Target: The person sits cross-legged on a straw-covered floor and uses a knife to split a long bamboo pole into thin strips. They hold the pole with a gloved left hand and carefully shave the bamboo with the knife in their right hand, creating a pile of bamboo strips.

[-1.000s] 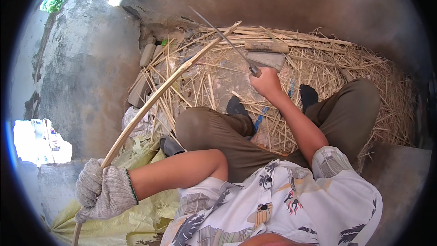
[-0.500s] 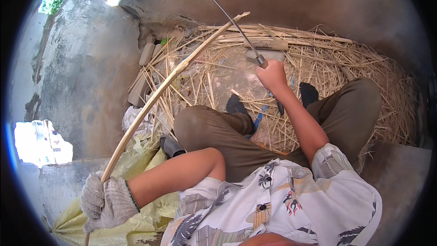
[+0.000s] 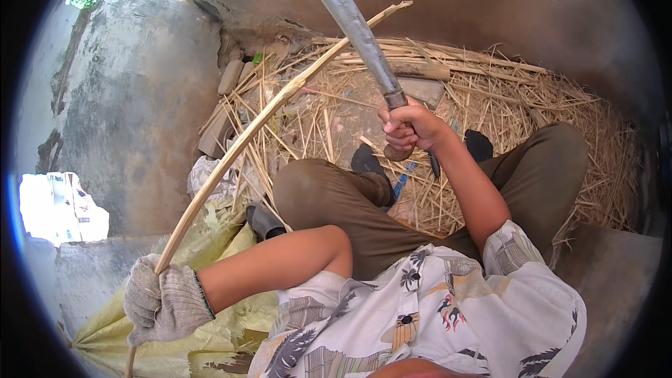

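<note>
The left hand [image 3: 162, 301], in a knit work glove, is clenched around the near end of one long bamboo strip [image 3: 259, 124], which arcs away over a yellow sack [image 3: 210, 329] toward the far wall. The bare right hand [image 3: 409, 128], raised above the knees, grips one machete [image 3: 353, 24], blade tilted up. Beyond lie straw shavings [image 3: 504, 98] and a stone block [image 3: 229, 77] on the floor.

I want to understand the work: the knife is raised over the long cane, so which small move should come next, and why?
Probably a short downward stroke of the knife onto the cane. The right hand holds the blade raised above it, while the gloved left hand grips the cane's near end, well away from the blade.
</note>
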`<state>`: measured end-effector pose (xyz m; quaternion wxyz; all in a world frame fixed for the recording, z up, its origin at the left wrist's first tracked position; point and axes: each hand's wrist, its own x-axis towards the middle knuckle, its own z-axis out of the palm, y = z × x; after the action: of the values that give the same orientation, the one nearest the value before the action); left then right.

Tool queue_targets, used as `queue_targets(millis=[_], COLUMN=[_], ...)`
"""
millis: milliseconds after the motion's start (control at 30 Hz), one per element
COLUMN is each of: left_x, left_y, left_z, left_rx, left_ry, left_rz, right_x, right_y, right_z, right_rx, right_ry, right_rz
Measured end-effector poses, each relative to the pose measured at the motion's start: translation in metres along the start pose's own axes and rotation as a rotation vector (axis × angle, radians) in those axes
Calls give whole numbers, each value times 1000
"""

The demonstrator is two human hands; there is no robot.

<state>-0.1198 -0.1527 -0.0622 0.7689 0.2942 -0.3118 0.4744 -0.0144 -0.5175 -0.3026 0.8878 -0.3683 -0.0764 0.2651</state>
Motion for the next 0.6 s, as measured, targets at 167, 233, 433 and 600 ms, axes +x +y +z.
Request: queue_targets(millis=[167, 233, 433, 600], left_x=[0, 1, 1, 1], left_y=[1, 2, 1, 0], left_z=[-1, 0, 0, 1], left_rx=[-84, -124, -59, -32], left_ry=[-20, -33, -27, 2], left_rz=[-3, -10, 19, 16], right_x=[1, 1, 1, 0], right_y=[6, 6, 6, 8], right_z=[-9, -13, -15, -17], right_rx=[207, 224, 250, 250], right_ry=[-165, -173, -175, -185], right_rz=[30, 34, 56, 44])
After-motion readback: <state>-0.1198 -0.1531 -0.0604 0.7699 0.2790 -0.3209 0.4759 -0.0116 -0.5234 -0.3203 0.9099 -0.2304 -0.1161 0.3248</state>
